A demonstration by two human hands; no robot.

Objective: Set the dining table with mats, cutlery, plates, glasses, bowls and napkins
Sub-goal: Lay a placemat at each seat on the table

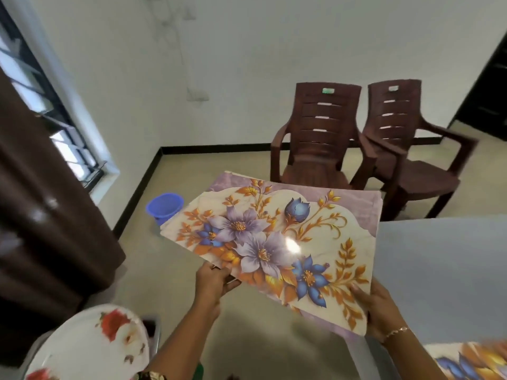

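You're gripping the floral mat [274,242] by its near edge, left hand [216,281] and right hand [380,314] at either corner. It's up in the air, tilted, just beside the bench [439,270]. A second mat [472,360] lies on the bench.

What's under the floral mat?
Held in the air by the left hand and right hand, the floral mat has floor around it. It hides part of the blue basket, the table edge and the floor directly below.
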